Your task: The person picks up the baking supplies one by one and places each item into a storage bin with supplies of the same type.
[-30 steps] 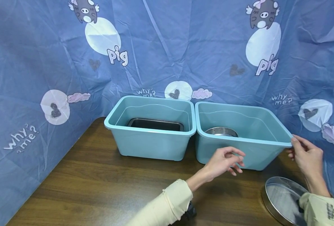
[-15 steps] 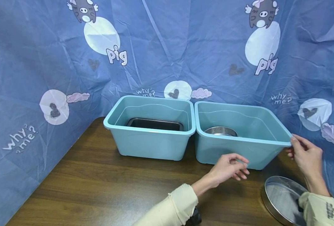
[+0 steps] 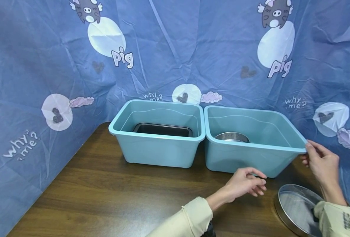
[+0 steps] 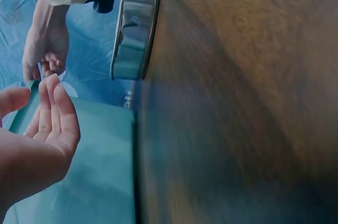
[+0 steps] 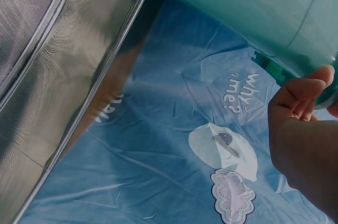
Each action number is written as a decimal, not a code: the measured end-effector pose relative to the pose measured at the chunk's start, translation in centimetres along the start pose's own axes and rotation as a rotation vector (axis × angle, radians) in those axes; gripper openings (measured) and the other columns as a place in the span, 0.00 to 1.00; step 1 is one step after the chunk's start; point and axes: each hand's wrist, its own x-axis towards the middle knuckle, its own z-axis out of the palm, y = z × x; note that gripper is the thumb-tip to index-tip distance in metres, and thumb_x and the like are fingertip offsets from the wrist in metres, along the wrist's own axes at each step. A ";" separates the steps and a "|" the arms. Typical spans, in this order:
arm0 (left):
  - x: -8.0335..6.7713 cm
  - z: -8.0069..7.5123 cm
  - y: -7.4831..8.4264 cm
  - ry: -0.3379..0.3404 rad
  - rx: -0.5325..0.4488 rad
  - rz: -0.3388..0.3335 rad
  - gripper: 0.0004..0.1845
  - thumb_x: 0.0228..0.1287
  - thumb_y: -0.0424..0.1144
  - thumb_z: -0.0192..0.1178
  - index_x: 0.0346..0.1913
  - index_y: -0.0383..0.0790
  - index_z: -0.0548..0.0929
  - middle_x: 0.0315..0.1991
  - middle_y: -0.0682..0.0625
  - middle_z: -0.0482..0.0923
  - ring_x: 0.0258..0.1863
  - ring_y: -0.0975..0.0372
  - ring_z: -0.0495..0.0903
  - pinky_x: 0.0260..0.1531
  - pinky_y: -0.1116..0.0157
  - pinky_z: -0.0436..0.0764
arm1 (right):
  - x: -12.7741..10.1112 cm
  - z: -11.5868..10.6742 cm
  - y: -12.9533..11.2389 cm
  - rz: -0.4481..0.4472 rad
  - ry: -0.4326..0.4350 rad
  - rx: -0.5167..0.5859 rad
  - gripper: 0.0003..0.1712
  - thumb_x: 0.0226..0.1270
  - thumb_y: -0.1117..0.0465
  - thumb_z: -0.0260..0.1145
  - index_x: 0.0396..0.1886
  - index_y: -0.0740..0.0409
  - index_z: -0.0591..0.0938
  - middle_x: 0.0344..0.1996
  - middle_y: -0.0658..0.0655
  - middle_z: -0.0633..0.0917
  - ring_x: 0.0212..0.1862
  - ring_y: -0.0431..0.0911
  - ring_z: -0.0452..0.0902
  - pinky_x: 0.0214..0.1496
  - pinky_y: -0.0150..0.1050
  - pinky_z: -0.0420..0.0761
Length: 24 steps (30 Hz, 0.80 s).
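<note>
Two teal plastic bins stand side by side at the back of the table. My right hand (image 3: pixel 323 164) pinches the rim at the front right corner of the right bin (image 3: pixel 243 159); the right wrist view shows the fingers (image 5: pixel 301 94) curled over that edge. In front of the same bin hovers my left hand (image 3: pixel 246 184), fingers loosely bent and holding nothing. A round metal sieve (image 3: pixel 299 207) with a mesh lies on the table below my right forearm, partly hidden by the sleeve. Inside the right bin sits a round metal piece (image 3: pixel 232 137), only its upper part showing.
The left bin (image 3: pixel 157 149) holds a dark rectangular pan (image 3: pixel 163 130). Brown wood-look table (image 3: pixel 97 197) extends in front of both bins. A blue printed cloth (image 3: pixel 163 49) hangs behind and along both sides.
My left hand has moved right and down along the front of the right bin. My right hand keeps its grip on the rim, and the bins and sieve have stayed put.
</note>
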 end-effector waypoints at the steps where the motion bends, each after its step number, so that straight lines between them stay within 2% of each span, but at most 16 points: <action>1: 0.0 0.2 -0.1 -0.001 -0.010 -0.003 0.08 0.71 0.28 0.62 0.49 0.32 0.86 0.30 0.43 0.87 0.23 0.65 0.83 0.26 0.69 0.84 | 0.0 0.0 0.0 0.000 0.000 0.003 0.16 0.76 0.63 0.64 0.34 0.33 0.87 0.14 0.44 0.83 0.13 0.34 0.76 0.15 0.24 0.74; 8: 0.2 1.2 -1.0 0.002 -0.045 -0.021 0.06 0.70 0.27 0.63 0.46 0.38 0.85 0.25 0.51 0.84 0.20 0.67 0.80 0.21 0.74 0.79 | 0.0 -0.1 0.1 -0.016 0.001 -0.028 0.16 0.76 0.63 0.63 0.36 0.32 0.86 0.14 0.43 0.83 0.13 0.34 0.77 0.15 0.23 0.74; 15: 0.1 1.6 -1.7 -0.004 -0.074 -0.025 0.08 0.69 0.26 0.62 0.46 0.39 0.84 0.26 0.46 0.85 0.20 0.66 0.80 0.23 0.74 0.81 | 0.0 0.1 0.2 -0.017 -0.014 -0.013 0.14 0.77 0.62 0.64 0.37 0.34 0.86 0.14 0.44 0.83 0.13 0.34 0.77 0.15 0.24 0.74; 24: 0.3 2.3 -2.6 -0.003 -0.081 -0.036 0.10 0.66 0.23 0.64 0.45 0.40 0.84 0.27 0.45 0.86 0.20 0.66 0.80 0.25 0.72 0.84 | -0.1 0.0 0.0 -0.010 -0.010 -0.003 0.15 0.77 0.62 0.64 0.37 0.34 0.87 0.14 0.44 0.83 0.13 0.34 0.77 0.15 0.24 0.74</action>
